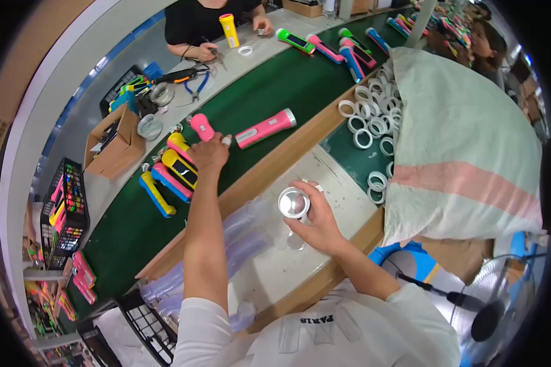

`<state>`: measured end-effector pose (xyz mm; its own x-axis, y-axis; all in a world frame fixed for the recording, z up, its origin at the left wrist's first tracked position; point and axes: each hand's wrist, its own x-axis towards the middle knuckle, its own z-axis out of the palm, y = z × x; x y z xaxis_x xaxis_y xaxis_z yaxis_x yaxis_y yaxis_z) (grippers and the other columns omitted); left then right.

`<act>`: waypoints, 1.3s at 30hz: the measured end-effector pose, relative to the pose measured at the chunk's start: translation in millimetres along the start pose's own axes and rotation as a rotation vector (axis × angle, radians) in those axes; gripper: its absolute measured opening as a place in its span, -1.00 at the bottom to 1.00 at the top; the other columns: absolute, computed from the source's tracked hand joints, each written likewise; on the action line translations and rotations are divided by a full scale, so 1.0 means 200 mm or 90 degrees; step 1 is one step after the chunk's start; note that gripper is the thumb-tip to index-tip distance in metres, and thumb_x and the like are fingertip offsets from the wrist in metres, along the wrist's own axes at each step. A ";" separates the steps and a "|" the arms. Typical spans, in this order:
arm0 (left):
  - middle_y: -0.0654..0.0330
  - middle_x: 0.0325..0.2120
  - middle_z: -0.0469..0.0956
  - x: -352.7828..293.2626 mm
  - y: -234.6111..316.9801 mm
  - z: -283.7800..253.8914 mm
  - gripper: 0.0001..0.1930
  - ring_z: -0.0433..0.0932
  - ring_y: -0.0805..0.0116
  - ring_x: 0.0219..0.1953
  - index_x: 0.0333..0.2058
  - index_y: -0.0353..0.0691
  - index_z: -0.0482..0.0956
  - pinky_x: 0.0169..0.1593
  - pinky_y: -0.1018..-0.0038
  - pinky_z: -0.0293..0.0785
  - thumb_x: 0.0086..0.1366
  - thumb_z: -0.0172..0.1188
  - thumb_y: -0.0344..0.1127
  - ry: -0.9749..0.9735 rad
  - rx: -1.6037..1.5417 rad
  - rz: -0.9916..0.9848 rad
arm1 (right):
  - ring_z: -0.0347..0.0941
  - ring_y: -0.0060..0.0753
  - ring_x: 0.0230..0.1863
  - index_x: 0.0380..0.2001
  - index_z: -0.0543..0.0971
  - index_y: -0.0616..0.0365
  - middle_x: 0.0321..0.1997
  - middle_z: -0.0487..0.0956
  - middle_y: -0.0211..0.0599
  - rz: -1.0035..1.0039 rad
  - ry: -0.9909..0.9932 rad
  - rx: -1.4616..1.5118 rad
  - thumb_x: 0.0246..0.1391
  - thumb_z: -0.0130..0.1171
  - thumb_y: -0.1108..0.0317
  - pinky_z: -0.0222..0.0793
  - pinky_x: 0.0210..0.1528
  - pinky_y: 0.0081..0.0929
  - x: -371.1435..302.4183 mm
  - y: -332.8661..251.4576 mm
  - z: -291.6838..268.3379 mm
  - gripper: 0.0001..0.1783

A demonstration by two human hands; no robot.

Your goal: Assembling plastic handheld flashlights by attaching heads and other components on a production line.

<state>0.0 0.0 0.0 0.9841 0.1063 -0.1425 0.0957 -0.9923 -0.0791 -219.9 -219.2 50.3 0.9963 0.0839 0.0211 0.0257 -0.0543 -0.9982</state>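
My left hand (210, 153) reaches over the green belt, its fingers closed about the lower end of a pink flashlight (201, 126). Its fingertips are partly hidden, and a white cover shows on the thumb. Beside it lie several yellow, pink and blue flashlights (180, 169), while another pink flashlight (265, 128) with a silver head rests to the right. Over the pale work board (269, 281), my right hand (318, 215) holds a round silver reflector (294, 203) between thumb and fingers, shiny face up. A clear round piece (297, 240) shows just below that hand.
Clear plastic sleeves (242, 238) lie beneath my left forearm. White rings (373, 116) are heaped beside a large pale sack (465, 140) at right. Wooden rails (281, 160) edge the board. Across the belt, a person (208, 30) works beside pliers (196, 88) and a cardboard box (115, 144).
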 end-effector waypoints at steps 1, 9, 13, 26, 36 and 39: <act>0.10 -0.21 0.62 -0.04 -0.06 -0.04 -0.70 0.52 -0.01 -0.05 -0.19 0.22 0.56 0.03 0.06 0.26 0.25 0.06 0.16 0.008 -0.015 0.002 | 0.24 -0.32 0.09 0.23 0.26 0.06 0.21 0.20 -0.16 -0.042 0.044 -0.030 -0.14 0.28 0.64 0.28 0.05 -0.47 0.00 -0.04 0.00 -0.19; 0.11 -0.30 0.54 -0.31 -0.47 -0.21 -0.76 0.58 0.25 -0.28 -0.12 -0.13 0.44 -0.23 0.42 0.49 0.23 0.05 -0.50 0.026 -0.604 0.248 | 0.33 -0.42 -0.26 0.19 0.30 0.09 -0.14 0.34 -0.23 -0.168 0.080 -0.110 -0.20 0.29 0.60 0.36 -0.27 -0.52 0.18 0.03 -0.05 -0.21; 0.20 -0.20 0.43 -0.78 -0.48 -0.54 -0.84 0.55 0.39 -0.24 -0.13 -0.15 0.43 -0.29 0.47 0.55 0.35 -0.03 -0.47 -0.161 -0.852 0.202 | 0.38 -0.38 -0.17 0.22 0.26 0.11 -0.01 0.37 -0.20 -0.149 0.072 -0.073 -0.18 0.30 0.59 0.41 -0.17 -0.51 0.18 0.02 -0.02 -0.18; 0.07 -0.24 0.48 -1.29 -0.58 -0.71 -0.72 0.52 0.18 -0.27 -0.24 -0.12 0.61 -0.24 0.40 0.42 0.02 0.18 -0.50 -0.146 -0.512 0.548 | 0.44 -0.39 0.07 0.20 0.27 0.11 0.07 0.42 -0.24 -0.132 -0.097 0.134 -0.09 0.37 0.51 0.41 0.10 -0.41 0.09 -0.01 0.09 -0.24; -0.05 -0.12 0.54 -1.33 -0.61 -0.77 -0.49 0.54 -0.03 -0.14 0.08 -0.22 0.42 -0.04 0.31 0.43 0.09 0.19 -0.40 -0.129 -0.476 0.462 | 0.47 0.11 -0.10 0.02 0.30 0.20 -0.10 0.50 -0.01 -0.335 -0.303 -0.341 -0.11 0.37 0.42 0.43 -0.10 -0.19 0.04 -0.32 -0.02 -0.37; -0.04 -0.14 0.54 -1.33 -0.63 -0.76 -0.51 0.56 -0.01 -0.19 0.05 -0.23 0.46 -0.07 0.31 0.45 0.08 0.23 -0.38 -0.140 -0.505 0.490 | 0.47 0.12 -0.11 0.10 0.25 0.22 -0.11 0.50 0.02 -0.300 -0.361 -0.313 -0.12 0.38 0.42 0.42 -0.10 -0.17 0.03 -0.40 -0.04 -0.28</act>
<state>-251.3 86.3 198.8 0.7820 -0.6205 -0.0593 -0.3807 -0.5508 0.7428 -215.4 -222.3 131.3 0.6856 0.6787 0.2633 0.5860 -0.3000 -0.7527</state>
